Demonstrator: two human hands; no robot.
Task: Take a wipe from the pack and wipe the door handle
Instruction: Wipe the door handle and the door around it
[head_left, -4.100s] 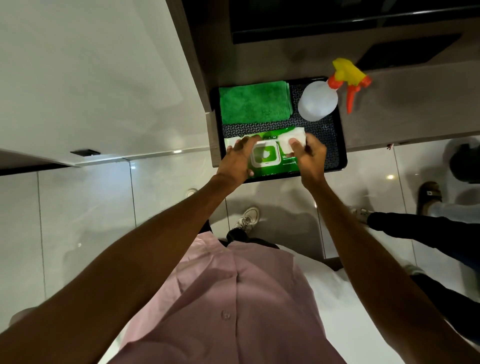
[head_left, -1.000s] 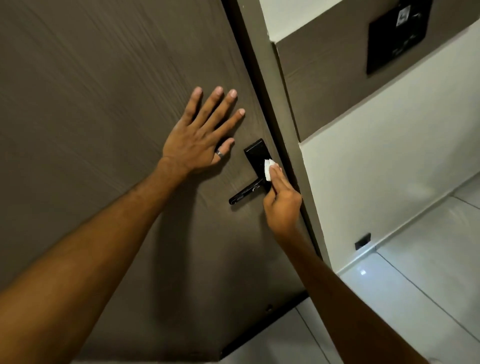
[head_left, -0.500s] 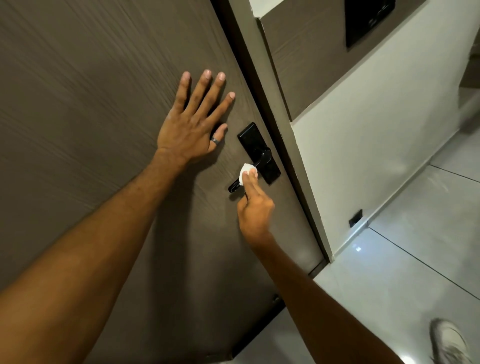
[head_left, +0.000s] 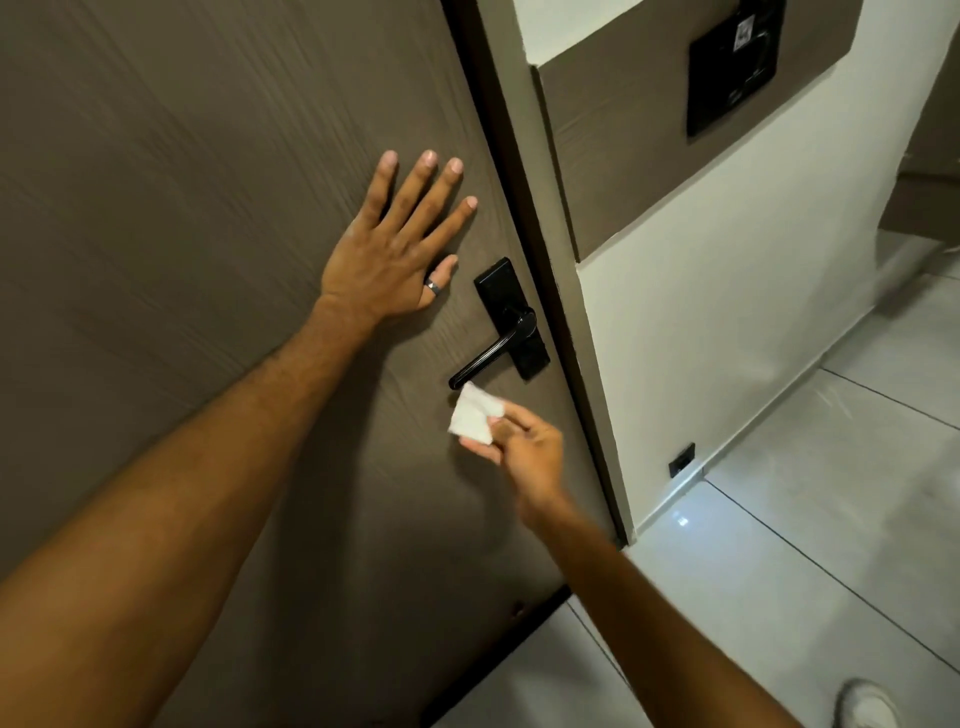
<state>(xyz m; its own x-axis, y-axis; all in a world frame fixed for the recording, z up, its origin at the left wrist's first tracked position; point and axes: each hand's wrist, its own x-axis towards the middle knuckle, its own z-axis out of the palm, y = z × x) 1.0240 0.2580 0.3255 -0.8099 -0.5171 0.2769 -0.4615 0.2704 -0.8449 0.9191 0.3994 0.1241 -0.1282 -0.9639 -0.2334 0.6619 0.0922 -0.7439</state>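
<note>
A black lever door handle (head_left: 491, 354) on a black backplate sits near the right edge of a brown wood-grain door (head_left: 182, 182). My left hand (head_left: 395, 244) lies flat on the door, fingers spread, up and left of the handle. My right hand (head_left: 524, 447) pinches a small folded white wipe (head_left: 471, 414) just below the free tip of the lever; the wipe is off the handle. The wipe pack is out of view.
The door frame (head_left: 540, 260) runs down beside the handle. To the right is a white wall with a brown panel and a black switch plate (head_left: 732, 67), a low black socket (head_left: 681, 460), pale floor tiles, and a shoe (head_left: 865, 704) at the bottom right.
My right hand has slid the wipe down along the lever and come off its tip, now just below it. The left hand stays flat on the door.
</note>
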